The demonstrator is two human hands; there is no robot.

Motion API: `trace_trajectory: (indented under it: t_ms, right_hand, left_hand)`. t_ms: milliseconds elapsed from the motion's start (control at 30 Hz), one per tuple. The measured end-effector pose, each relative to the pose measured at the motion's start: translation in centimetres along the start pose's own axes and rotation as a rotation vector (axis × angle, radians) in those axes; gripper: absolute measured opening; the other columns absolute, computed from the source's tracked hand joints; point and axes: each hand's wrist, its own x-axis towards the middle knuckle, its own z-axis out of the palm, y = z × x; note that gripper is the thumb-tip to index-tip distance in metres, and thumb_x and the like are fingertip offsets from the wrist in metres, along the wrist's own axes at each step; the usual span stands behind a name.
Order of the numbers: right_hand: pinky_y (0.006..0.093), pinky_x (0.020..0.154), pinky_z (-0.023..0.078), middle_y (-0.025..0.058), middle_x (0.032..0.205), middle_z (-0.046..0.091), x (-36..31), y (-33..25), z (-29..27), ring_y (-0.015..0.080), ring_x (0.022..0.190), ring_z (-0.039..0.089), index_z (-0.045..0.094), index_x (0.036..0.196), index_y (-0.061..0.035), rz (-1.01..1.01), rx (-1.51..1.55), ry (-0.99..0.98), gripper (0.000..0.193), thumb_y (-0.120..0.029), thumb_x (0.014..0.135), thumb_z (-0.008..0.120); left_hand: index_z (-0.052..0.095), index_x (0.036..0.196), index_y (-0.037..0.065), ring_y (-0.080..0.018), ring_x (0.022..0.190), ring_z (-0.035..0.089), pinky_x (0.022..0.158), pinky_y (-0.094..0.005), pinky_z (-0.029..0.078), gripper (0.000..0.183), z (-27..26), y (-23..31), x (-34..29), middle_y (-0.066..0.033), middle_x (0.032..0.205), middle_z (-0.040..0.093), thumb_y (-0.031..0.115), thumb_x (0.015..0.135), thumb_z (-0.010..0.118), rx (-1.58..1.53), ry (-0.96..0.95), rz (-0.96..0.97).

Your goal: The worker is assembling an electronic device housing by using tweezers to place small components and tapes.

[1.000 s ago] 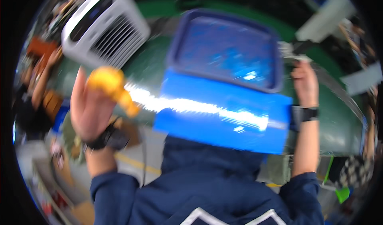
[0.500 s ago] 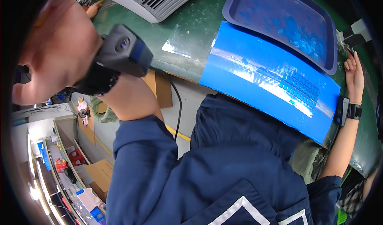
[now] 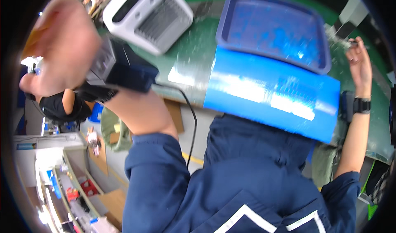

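Note:
My left hand [image 3: 68, 47] is raised high at the left, close to the camera and smeared by motion; its fingers cannot be made out clearly. A dark box-shaped camera [image 3: 128, 66] is strapped to that wrist, with a black cable. My right hand [image 3: 359, 66] is at the far right over the table, fingertips pinched around something thin and dark, too small to name. Between the hands lies a blue board [image 3: 243, 105], with rows of small pieces faintly visible on it. Against its far edge is a blue-purple tray [image 3: 222, 24] with small blue bits scattered inside.
A white heater-like appliance [image 3: 152, 18] stands on the green table [image 3: 198, 63] beyond my left arm. A person in black [image 3: 62, 105] is partly visible at the left. Shelves [image 3: 78, 183] with assorted goods and cardboard stand at the lower left.
The view has shifted, so the table things appear lower or further left and more of the white appliance shows. My left hand stays raised; my right hand keeps its pinch.

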Motion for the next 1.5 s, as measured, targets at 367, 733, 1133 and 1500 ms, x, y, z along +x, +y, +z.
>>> trace_trajectory:
  t_ms: [367, 733, 1133, 1500]
  right_hand:
    - [0.0302, 0.07, 0.043, 0.0117, 0.079, 0.054, -3.3, 0.2, 21.7, 0.0219, 0.077, 0.055, 0.049, 0.078, 0.0003, 0.079, -0.774, -0.26, 0.016, -0.016, 0.078, 0.052]
    - [0.0262, 0.061, 0.046, 0.0117, 0.067, 0.059, -5.0, 6.8, 27.0, 0.0173, 0.07, 0.061, 0.032, 0.07, -0.0053, 0.293, -0.922, -0.546, 0.025, -0.006, 0.073, 0.057]
    - [0.0232, 0.049, 0.04, 0.0048, 0.059, 0.053, -3.5, 9.6, 29.1, 0.0082, 0.059, 0.052, 0.029, 0.069, -0.0086, 0.379, -0.607, -0.463, 0.033, -0.005, 0.069, 0.062]
    - [0.021, 0.048, 0.041, 0.0067, 0.065, 0.054, -4.1, 10.7, 29.1, 0.0082, 0.056, 0.052, 0.03, 0.071, -0.0077, 0.407, -0.52, -0.397, 0.03, -0.012, 0.074, 0.059]
  left_hand:
    - [0.057, 0.06, 0.013, -0.0104, 0.059, 0.051, 0.056, -0.0259, 0.037, 0.045, 5.2, -6.7, 1.9, 0.0041, 0.063, 0.058, 0.046, 0.074, 0.03, -0.515, -0.243, -0.138]
    - [0.054, 0.058, 0.01, -0.0138, 0.057, 0.048, 0.053, -0.0264, 0.038, 0.048, 6.8, -5.8, 2.8, 0.0001, 0.06, 0.053, 0.046, 0.075, 0.028, -0.729, -0.258, -0.118]
    - [0.059, 0.068, 0.009, -0.0153, 0.058, 0.05, 0.053, -0.0278, 0.035, 0.048, 4.2, -4.9, 1.7, -0.0033, 0.065, 0.057, 0.049, 0.071, 0.031, -0.303, -0.387, 0.317]
    - [0.059, 0.08, -0.007, -0.0255, 0.065, 0.059, 0.059, -0.0301, 0.047, 0.059, 3.5, -10.9, 2.4, -0.0165, 0.071, 0.06, 0.047, 0.078, 0.038, 0.464, -0.876, 0.855]
